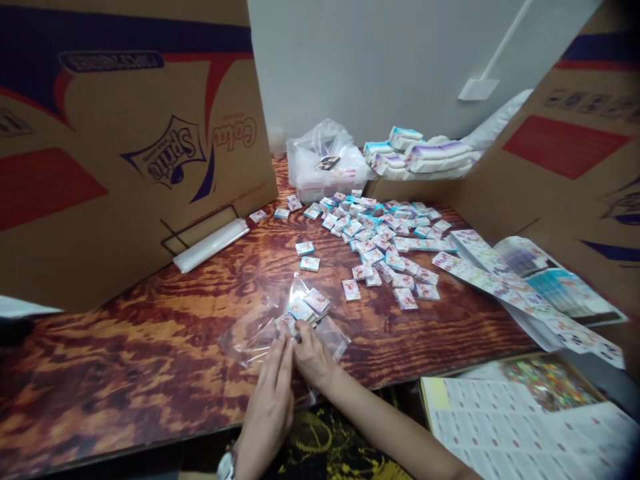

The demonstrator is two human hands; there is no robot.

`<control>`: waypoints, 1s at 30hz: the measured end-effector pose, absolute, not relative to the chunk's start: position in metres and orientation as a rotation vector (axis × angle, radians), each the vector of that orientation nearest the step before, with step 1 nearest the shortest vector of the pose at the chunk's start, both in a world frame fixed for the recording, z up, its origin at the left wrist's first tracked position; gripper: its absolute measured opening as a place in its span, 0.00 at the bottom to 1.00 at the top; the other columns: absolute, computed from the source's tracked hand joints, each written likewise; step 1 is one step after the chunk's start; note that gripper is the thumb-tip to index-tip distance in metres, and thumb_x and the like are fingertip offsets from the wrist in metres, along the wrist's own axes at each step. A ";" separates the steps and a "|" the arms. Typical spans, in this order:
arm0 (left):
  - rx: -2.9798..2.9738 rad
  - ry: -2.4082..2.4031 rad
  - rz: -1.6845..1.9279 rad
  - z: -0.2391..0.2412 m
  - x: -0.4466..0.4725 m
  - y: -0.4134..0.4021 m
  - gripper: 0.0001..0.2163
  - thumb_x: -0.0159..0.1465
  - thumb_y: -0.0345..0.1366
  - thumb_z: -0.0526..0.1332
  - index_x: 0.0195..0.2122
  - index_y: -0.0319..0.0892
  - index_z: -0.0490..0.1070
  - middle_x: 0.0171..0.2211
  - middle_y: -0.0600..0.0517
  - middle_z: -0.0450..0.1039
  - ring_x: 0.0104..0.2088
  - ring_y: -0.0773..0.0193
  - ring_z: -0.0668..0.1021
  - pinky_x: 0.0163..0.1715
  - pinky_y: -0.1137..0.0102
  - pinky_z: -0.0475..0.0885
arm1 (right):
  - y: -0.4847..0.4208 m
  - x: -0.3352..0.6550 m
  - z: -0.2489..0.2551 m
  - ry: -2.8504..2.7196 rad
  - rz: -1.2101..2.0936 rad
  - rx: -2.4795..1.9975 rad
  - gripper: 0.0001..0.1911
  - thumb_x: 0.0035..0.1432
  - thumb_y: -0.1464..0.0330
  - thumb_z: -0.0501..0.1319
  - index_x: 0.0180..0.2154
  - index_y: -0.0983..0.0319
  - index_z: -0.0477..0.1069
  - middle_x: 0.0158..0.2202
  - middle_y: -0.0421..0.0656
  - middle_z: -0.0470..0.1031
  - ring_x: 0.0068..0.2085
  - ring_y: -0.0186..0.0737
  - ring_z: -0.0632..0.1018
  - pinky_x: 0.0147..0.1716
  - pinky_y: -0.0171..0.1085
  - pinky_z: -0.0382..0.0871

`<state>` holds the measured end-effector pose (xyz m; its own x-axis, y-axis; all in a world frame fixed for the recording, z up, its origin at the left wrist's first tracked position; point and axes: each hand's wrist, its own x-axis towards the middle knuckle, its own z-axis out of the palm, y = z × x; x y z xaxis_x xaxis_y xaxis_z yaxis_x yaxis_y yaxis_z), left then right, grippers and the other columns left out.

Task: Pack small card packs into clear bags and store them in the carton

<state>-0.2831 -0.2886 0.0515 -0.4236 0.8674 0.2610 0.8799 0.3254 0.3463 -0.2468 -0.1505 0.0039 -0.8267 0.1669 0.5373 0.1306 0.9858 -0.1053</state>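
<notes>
On the wood-grain table, a clear plastic bag [250, 337] lies flat near the front edge. A small stack of little printed packs [311, 305] sits in or on it; I cannot tell which. My left hand [270, 390], with a watch at the wrist, rests its straight fingers on the bag just below the packs. Right beside it, my right hand [314, 357] has its fingers curled against the bag at the near side of the stack. A small dark spot shows at its fingertips, too blurred to name.
Many similar packs [373, 240] are heaped farther back. Large cartons [125, 167] stand left and right. A plastic-wrapped tub [327, 170] and bundles of packs [425, 157] sit at the back. Printed strips [525, 300] and label sheets [490, 420] lie at right, flat plastic bags [213, 245] at left.
</notes>
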 end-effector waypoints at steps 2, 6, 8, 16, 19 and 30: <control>-1.646 -2.512 -0.675 0.048 -0.285 -0.290 0.34 0.59 0.20 0.45 0.66 0.41 0.35 0.64 0.39 0.48 0.64 0.54 0.54 0.56 0.56 0.63 | -0.150 -0.244 0.009 -2.596 0.024 -0.257 0.23 0.62 0.72 0.50 0.59 0.61 0.57 0.45 0.52 0.68 0.37 0.41 0.72 0.32 0.37 0.71; -1.628 -2.497 -0.684 0.044 -0.289 -0.292 0.33 0.60 0.21 0.45 0.66 0.43 0.35 0.64 0.40 0.49 0.63 0.54 0.56 0.56 0.55 0.63 | -0.138 -0.219 0.027 -2.639 0.084 -0.133 0.20 0.62 0.67 0.53 0.56 0.57 0.61 0.45 0.50 0.70 0.39 0.39 0.72 0.34 0.36 0.68; -1.632 -2.507 -0.686 0.047 -0.290 -0.292 0.33 0.60 0.21 0.45 0.66 0.43 0.35 0.64 0.40 0.49 0.63 0.53 0.56 0.56 0.55 0.63 | -0.117 -0.201 0.035 -2.607 0.152 -0.092 0.16 0.62 0.65 0.54 0.51 0.57 0.67 0.41 0.46 0.72 0.37 0.37 0.72 0.35 0.34 0.67; -1.619 -2.505 -0.626 0.054 -0.291 -0.293 0.32 0.61 0.23 0.46 0.66 0.43 0.36 0.64 0.41 0.50 0.63 0.54 0.56 0.55 0.59 0.64 | 0.039 -0.209 0.047 -2.695 0.099 -0.772 0.21 0.61 0.68 0.53 0.55 0.65 0.64 0.53 0.54 0.65 0.51 0.49 0.66 0.50 0.44 0.61; -1.640 -2.502 -0.616 0.050 -0.290 -0.292 0.33 0.61 0.22 0.47 0.66 0.43 0.36 0.64 0.42 0.50 0.63 0.55 0.57 0.55 0.62 0.65 | 0.053 -0.255 0.050 -2.870 0.153 -0.524 0.22 0.62 0.63 0.53 0.57 0.62 0.62 0.55 0.51 0.63 0.53 0.47 0.63 0.53 0.43 0.58; -1.612 -2.503 -0.541 0.040 -0.298 -0.296 0.35 0.59 0.20 0.47 0.66 0.44 0.35 0.61 0.43 0.57 0.61 0.57 0.61 0.55 0.65 0.66 | 0.046 -0.377 0.047 -3.010 0.198 -0.162 0.26 0.61 0.65 0.54 0.61 0.56 0.55 0.49 0.49 0.64 0.48 0.44 0.67 0.46 0.40 0.63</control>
<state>-0.2984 -0.2956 0.0396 -0.4277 0.8579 0.2850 0.8989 0.3705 0.2337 -0.3768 0.0462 0.0474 -0.9870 0.1146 0.1130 0.0988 0.9856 -0.1369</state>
